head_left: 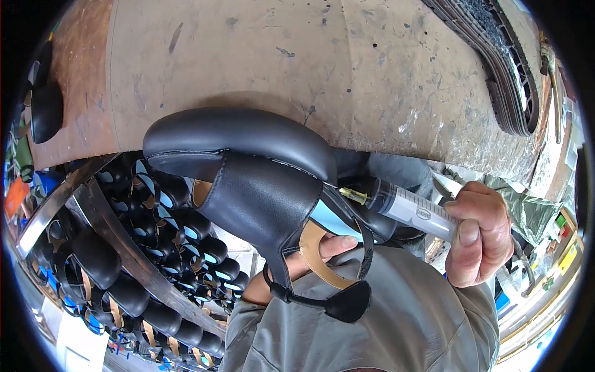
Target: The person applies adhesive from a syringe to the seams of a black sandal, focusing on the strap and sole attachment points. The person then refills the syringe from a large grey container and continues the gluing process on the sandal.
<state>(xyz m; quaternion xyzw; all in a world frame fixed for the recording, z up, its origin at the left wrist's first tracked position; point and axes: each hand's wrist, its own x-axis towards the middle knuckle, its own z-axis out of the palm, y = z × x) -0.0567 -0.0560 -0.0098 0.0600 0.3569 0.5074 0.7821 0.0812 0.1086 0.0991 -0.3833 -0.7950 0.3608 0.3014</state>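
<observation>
The black sandal (257,198) is at the workbench's (235,62) near edge, sole and upper seemingly joined; the right hand (480,237) grips a syringe (418,212) by its seam, apparently mid-job; the left hand's (295,265) grip, mostly hidden, cannot be told.

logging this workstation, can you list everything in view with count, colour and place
sandal in work: one, black with tan and light blue lining, centre
syringe: one, clear with yellow tip, right of centre
table: one, brown and stained, top
ridged stack: one, dark, upper right
loose shoe: at least one, black, far left on the table
racked sandals: many, black, tan and light blue, lower left
metal bars: at least two, grey, left
plastic sheet: one, green, right
rim clutter: uncountable, mixed colours, both sides
garment: one, grey, lower middle
left hand: one, bare, behind the centre sandal's straps
right hand: one, bare, holding the syringe
</observation>
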